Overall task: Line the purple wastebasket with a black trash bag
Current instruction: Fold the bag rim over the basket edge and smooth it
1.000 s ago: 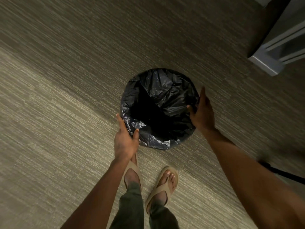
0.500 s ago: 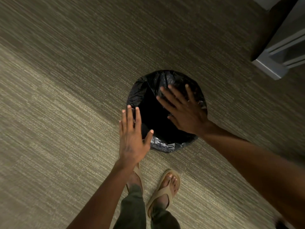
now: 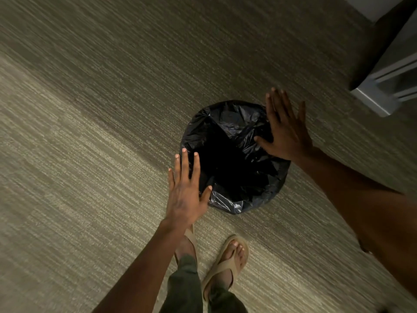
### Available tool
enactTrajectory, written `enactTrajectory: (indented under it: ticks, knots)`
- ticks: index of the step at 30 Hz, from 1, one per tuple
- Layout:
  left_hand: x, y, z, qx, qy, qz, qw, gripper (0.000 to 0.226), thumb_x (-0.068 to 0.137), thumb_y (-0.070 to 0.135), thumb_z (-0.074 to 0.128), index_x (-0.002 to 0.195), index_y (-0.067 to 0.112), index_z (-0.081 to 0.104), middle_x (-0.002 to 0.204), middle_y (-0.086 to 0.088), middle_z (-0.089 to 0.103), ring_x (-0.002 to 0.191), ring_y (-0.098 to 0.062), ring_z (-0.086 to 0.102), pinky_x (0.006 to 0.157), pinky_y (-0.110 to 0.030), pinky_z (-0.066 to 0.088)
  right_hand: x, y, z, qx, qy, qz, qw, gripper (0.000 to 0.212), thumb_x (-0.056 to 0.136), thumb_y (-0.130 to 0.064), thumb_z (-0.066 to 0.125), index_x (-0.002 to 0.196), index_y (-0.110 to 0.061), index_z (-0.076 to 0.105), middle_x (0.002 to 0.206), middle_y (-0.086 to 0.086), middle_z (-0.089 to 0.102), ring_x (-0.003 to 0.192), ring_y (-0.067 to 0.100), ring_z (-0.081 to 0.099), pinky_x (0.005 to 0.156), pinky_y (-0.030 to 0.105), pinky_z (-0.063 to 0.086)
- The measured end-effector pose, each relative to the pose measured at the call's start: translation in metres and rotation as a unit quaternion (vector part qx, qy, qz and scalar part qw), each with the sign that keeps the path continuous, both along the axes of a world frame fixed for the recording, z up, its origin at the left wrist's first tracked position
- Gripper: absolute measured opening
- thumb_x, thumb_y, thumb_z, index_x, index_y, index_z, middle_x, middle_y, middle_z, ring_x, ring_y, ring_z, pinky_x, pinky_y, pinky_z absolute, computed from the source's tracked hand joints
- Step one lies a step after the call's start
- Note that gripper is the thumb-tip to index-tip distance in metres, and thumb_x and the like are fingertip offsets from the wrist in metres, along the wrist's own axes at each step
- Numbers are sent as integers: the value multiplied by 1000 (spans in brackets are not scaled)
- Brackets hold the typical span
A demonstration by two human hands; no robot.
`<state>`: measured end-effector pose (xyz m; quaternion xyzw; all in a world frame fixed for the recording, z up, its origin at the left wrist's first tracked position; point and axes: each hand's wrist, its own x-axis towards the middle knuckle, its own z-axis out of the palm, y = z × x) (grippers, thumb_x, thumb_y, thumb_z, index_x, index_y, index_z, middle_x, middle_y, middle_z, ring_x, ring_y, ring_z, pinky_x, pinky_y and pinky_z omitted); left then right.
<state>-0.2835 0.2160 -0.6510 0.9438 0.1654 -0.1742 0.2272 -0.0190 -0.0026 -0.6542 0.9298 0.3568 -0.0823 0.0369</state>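
The black trash bag (image 3: 234, 154) already drapes over the whole mouth of the wastebasket (image 3: 230, 206), which stands on the carpeted floor (image 3: 90, 154); no purple shows anywhere, since the plastic covers the rim and hangs down the side. The lining step looks all but done, and what seems left is a last check or smoothing of the overhang.

Both hands are flat and empty. The left hand (image 3: 184, 197) has its grip spread wide, fingers straight, hovering at the near-left edge of the bag with the thumb over the crinkled plastic; whether it touches cannot be told. The right hand (image 3: 285, 134) is likewise splayed, its grip holding nothing, lying over the far-right edge with the thumb pointing toward the dark hollow of the bag.

So the basket sits between the two grips, just ahead of the person's sandalled feet (image 3: 225, 260). If any move remains, it probably calls for pressing loose folds down around the rim so the bag does not slip inward.
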Motion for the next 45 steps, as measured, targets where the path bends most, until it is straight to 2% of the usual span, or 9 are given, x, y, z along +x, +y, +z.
enactTrajectory:
  ticks: [5, 10, 15, 21, 26, 32, 36, 41, 45]
  knots:
    - [1, -1, -3, 19, -34, -13, 999, 88, 102, 68, 35, 168, 22, -1, 174, -11, -18, 160, -37, -18, 127, -62, 6, -21, 29, 2, 45, -55, 81, 994, 96, 99, -70, 37, 166, -9, 5, 176, 11, 6, 163, 28, 4, 125, 67, 9]
    - [-7, -7, -13, 65, -5, -39, 997, 94, 98, 61, 47, 168, 20, 0, 174, -15, -16, 160, -42, -14, 124, -69, 18, -14, 72, -1, -14, -34, -18, 999, 105, 97, -66, 51, 165, -6, -1, 175, 16, 1, 162, 34, 3, 124, 70, 9]
    - [-11, -5, -19, 77, -11, -45, 996, 91, 99, 62, 42, 168, 19, 1, 174, -16, -15, 160, -42, -10, 124, -69, 17, 15, 85, 4, -32, 10, -111, 993, 106, 96, -62, 56, 165, -8, -2, 173, 22, 5, 161, 40, 3, 122, 73, 11]
    - [-8, -9, -13, 68, -5, -34, 997, 85, 102, 65, 33, 168, 20, 2, 174, -16, -15, 160, -42, -14, 125, -68, 11, 10, 58, 24, 49, 34, -26, 998, 125, 80, -91, 45, 166, -12, 0, 175, 14, 3, 162, 33, 2, 121, 73, 9]
    - [-6, -8, -11, 57, -19, -31, 998, 85, 103, 68, 31, 168, 21, 3, 174, -15, -16, 160, -40, -15, 125, -66, 6, -43, -11, 19, 56, -1, 68, 996, 105, 94, -79, 38, 166, -12, 3, 176, 8, -1, 163, 28, 0, 124, 68, 11]
    - [-5, -6, -14, 48, 12, -37, 998, 86, 103, 64, 36, 168, 21, 0, 173, -15, -20, 159, -41, -17, 124, -68, 16, -62, -69, 3, -27, 150, -26, 988, 101, 94, -82, 12, 164, -16, -14, 174, 2, -21, 162, 27, -11, 124, 67, 17]
    - [-4, 1, -7, 6, -10, -40, 999, 85, 104, 66, 35, 167, 26, -5, 173, -12, -23, 159, -38, -18, 127, -65, 11, -66, -66, -5, 76, 170, -56, 981, 96, 99, -75, 21, 165, -13, -10, 174, 8, -17, 163, 30, -1, 121, 60, 33]
    - [-4, 3, 10, -82, -86, 116, 986, 80, 106, 52, 46, 168, 24, 3, 177, -5, -4, 163, -27, -2, 129, -54, 14, -92, -51, -5, 195, 154, -184, 951, 94, 99, -73, 24, 166, -13, -2, 176, 11, -4, 161, 22, 3, 118, 48, 34]
    - [1, -3, 18, -196, -44, 251, 947, 83, 103, 58, 45, 167, 31, 1, 176, 2, 7, 161, -19, 9, 128, -41, 17, -106, -41, -12, 199, 186, -225, 935, 97, 96, -78, 19, 166, -14, 1, 176, 9, 1, 158, 30, 24, 103, 38, 42]
